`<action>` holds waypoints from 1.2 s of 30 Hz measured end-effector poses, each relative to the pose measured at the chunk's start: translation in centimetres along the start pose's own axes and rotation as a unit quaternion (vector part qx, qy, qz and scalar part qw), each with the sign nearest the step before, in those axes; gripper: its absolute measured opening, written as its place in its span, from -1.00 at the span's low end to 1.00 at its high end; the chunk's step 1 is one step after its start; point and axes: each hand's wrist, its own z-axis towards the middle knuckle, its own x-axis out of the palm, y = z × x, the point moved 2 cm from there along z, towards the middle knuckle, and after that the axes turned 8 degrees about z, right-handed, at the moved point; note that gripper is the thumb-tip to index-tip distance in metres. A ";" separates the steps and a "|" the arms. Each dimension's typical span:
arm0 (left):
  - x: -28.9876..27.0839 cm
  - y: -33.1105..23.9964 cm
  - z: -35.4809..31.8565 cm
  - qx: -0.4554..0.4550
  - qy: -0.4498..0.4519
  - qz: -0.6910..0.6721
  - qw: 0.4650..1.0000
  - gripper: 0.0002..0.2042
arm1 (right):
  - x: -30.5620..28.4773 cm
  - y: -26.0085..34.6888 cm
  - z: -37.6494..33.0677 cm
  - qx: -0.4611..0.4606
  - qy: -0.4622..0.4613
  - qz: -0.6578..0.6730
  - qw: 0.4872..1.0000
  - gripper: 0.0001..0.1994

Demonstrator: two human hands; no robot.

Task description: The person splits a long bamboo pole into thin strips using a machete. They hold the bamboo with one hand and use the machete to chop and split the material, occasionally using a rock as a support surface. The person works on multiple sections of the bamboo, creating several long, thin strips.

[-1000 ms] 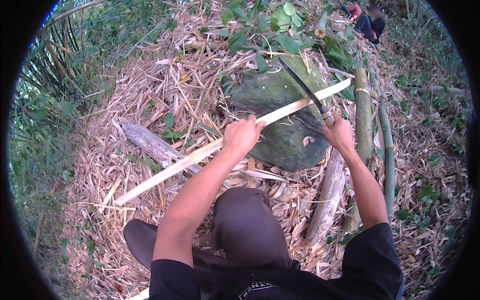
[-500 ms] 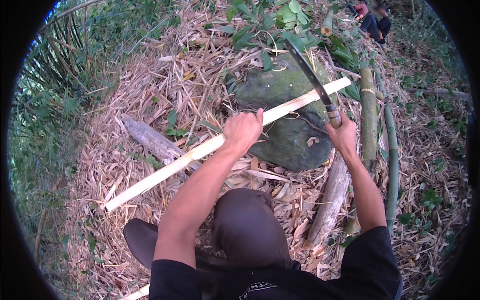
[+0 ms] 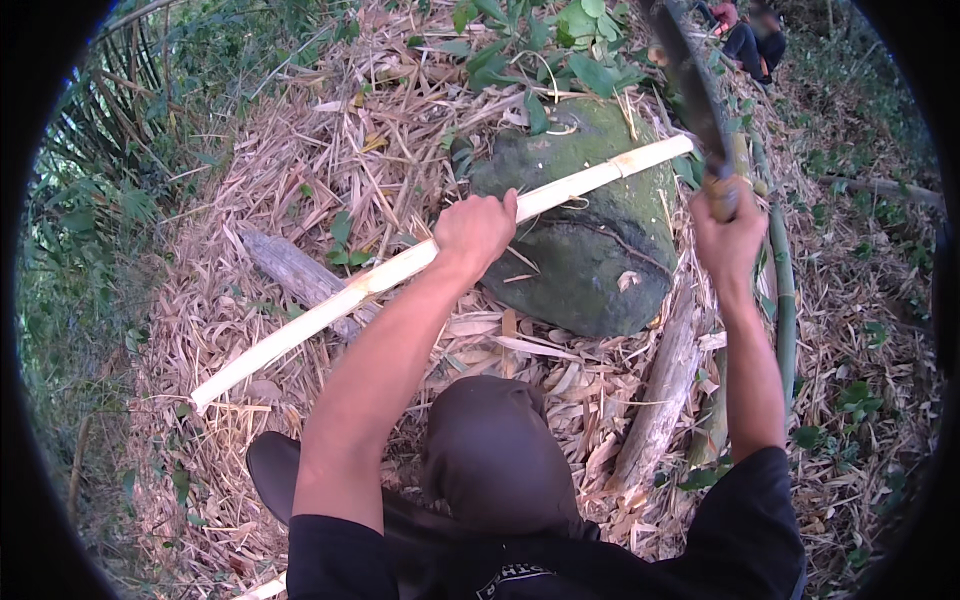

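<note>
A long, pale split-bamboo strip (image 3: pixel 283 340) runs slantwise from the lower left up to the right. My left hand (image 3: pixel 476 236) is closed around it near its middle. The strip's right part passes over a mossy green rock (image 3: pixel 590 270). In my right hand (image 3: pixel 730 225) is a machete, its handle wrapped by my fingers. The dark machete blade (image 3: pixel 692 85) points up and away, raised by the strip's far right end. Whether the blade touches the strip I cannot tell.
Dry leaves and bamboo litter (image 3: pixel 330 160) cover the ground. A grey log (image 3: pixel 295 266) lies left, another log (image 3: pixel 660 395) right of the rock. Green bamboo poles (image 3: pixel 783 300) lie further right. Another person (image 3: pixel 752 45) sits at the far upper right.
My right hand has moved up and right with the machete, so the blade has left the strip's top. My left hand and the strip have shifted slightly left and up.
</note>
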 end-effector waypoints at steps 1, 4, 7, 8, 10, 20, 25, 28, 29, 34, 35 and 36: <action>0.1 0.6 -0.3 -0.010 0.007 -0.003 1.000 -0.32 | 0.4 1.6 1.0 -0.012 -0.029 0.033 0.999 -0.88; 0.2 0.5 -0.3 -0.022 0.021 0.004 1.000 -0.34 | 0.9 3.1 2.5 -0.062 -0.072 0.058 0.994 -0.86; 0.0 -0.2 -0.1 -0.010 0.024 -0.036 0.999 -0.31 | 3.6 -3.6 -1.3 -0.012 0.060 -0.024 0.998 -0.80; 0.1 -0.5 -0.1 -0.005 0.017 -0.036 0.999 -0.32 | 4.6 -6.6 -2.9 0.139 0.197 -0.133 0.961 -0.75; -0.6 -2.1 0.0 0.015 0.008 -0.035 0.999 -0.33 | 5.1 -8.6 -3.5 0.154 0.242 -0.200 0.937 -0.60; 2.1 1.1 -1.5 0.168 -0.161 -0.006 0.973 -0.61 | 4.3 -9.4 -3.0 0.367 0.254 0.025 0.894 -0.67; 3.0 1.6 -2.7 0.200 -0.163 0.011 0.966 -0.73 | 3.7 -8.6 -3.9 0.282 0.243 -0.029 0.928 -0.71; 1.8 0.6 -3.1 0.185 -0.090 0.009 0.979 -0.74 | 2.9 -8.9 -4.0 0.241 0.215 -0.044 0.945 -0.71; 1.4 0.4 -3.2 0.169 -0.058 0.011 0.984 -0.71 | 2.8 -8.6 -4.0 0.229 0.206 -0.044 0.950 -0.71; 2.2 -0.1 -3.0 0.133 -0.013 -0.063 0.989 -0.48 | 3.0 -7.4 -3.2 0.173 0.220 -0.099 0.955 -0.73; 2.2 -0.3 -3.0 0.129 -0.015 -0.068 0.989 -0.44 | 3.0 -7.5 -3.4 0.158 0.228 -0.112 0.954 -0.72; 2.1 -0.6 -2.9 0.112 -0.019 -0.066 0.991 -0.41 | 3.0 -7.5 -3.7 0.154 0.220 -0.108 0.957 -0.71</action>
